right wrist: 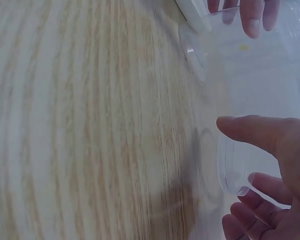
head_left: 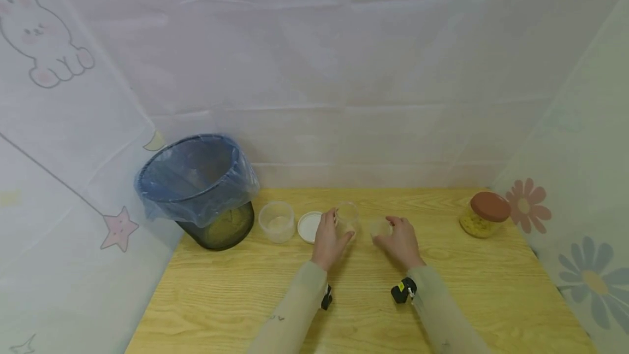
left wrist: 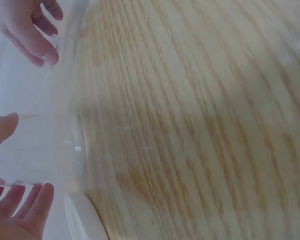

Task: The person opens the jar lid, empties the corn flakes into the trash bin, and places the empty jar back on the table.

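My left hand [head_left: 331, 240] is around a clear plastic cup [head_left: 348, 212] that stands upright on the wooden table. In the left wrist view, thumb and fingers lie on opposite sides of the cup's wall [left wrist: 35, 150]. A short way to the right, my right hand [head_left: 402, 243] holds a second clear plastic cup [head_left: 379, 227] between thumb and fingers. Its rounded edge [right wrist: 230, 172] shows between them in the right wrist view, close over the tabletop. A small yellow speck [right wrist: 244, 47] shows on the left-hand cup.
Left of the hands are a round white lid [head_left: 309, 227] and another clear cup [head_left: 277, 222]. Farther left stands a dark bin [head_left: 223, 231] with a blue liner [head_left: 162, 201]. At the right, a jar [head_left: 475, 225] with a reddish-brown lid [head_left: 490, 206] holds yellow contents.
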Demonstrator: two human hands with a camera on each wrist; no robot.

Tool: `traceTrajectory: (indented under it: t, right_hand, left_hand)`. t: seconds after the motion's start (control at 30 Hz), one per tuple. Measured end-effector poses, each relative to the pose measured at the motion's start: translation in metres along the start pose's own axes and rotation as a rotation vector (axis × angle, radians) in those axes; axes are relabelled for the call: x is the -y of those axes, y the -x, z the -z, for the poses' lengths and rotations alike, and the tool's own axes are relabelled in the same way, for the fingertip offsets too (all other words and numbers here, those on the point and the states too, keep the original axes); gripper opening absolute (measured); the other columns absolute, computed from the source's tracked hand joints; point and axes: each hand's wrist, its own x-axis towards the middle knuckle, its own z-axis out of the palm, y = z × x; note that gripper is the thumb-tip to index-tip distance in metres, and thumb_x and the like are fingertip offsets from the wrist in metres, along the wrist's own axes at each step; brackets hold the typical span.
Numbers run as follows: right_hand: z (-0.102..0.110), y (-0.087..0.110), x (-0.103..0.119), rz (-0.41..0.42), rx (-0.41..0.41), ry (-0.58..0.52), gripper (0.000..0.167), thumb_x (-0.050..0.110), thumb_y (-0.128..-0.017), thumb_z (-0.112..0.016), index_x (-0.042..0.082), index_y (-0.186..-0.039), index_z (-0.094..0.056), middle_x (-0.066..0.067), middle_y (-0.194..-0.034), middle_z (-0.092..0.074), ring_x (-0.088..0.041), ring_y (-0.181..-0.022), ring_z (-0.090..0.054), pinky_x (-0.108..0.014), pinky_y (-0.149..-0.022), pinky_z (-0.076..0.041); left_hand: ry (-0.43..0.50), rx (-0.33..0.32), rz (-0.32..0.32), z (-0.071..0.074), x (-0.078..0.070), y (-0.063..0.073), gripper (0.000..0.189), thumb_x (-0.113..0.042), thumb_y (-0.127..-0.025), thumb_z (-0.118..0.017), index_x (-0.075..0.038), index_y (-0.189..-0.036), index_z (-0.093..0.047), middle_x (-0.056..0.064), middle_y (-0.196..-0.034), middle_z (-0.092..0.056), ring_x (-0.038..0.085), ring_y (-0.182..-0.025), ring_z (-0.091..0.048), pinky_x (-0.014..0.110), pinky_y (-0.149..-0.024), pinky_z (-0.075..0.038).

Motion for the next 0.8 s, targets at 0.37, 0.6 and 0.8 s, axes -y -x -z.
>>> traceTrajectory:
  t: [0.37, 0.6, 0.8]
  right_hand:
    - [-0.008, -0.007, -0.006, -0.024, 0.036, -0.019, 0.074, 0.02, -0.081, -0.084, -0.012, -0.139, -0.051, -0.034, -0.126, -0.051, -0.049, -0.115, -0.051, -0.062, -0.095, -0.046]
    - [-0.011, -0.006, -0.009, -0.001, 0.051, -0.02, 0.079, 0.023, -0.081, -0.085, -0.011, -0.142, -0.049, -0.034, -0.133, -0.047, -0.051, -0.121, -0.046, -0.063, -0.1, -0.042]
    - [-0.01, -0.006, -0.007, -0.037, 0.095, -0.037, 0.096, 0.032, -0.077, -0.089, -0.01, -0.148, -0.041, -0.033, -0.139, -0.039, -0.051, -0.124, -0.039, -0.065, -0.101, -0.04]
  left_hand:
    - [-0.041, 0.006, 0.004, 0.001, -0.004, -0.001, 0.077, -0.016, -0.088, -0.083, 0.005, -0.147, -0.038, 0.018, -0.136, -0.049, 0.03, -0.127, -0.053, 0.037, -0.108, -0.044]
    - [-0.071, 0.001, -0.012, 0.0, -0.002, -0.001, 0.077, -0.017, -0.088, -0.083, 0.006, -0.146, -0.039, 0.019, -0.135, -0.049, 0.03, -0.127, -0.052, 0.037, -0.109, -0.043]
    - [-0.064, 0.047, 0.012, 0.001, 0.0, 0.001, 0.087, -0.015, -0.085, -0.085, 0.005, -0.151, -0.032, 0.02, -0.141, -0.047, 0.032, -0.131, -0.05, 0.04, -0.111, -0.04]
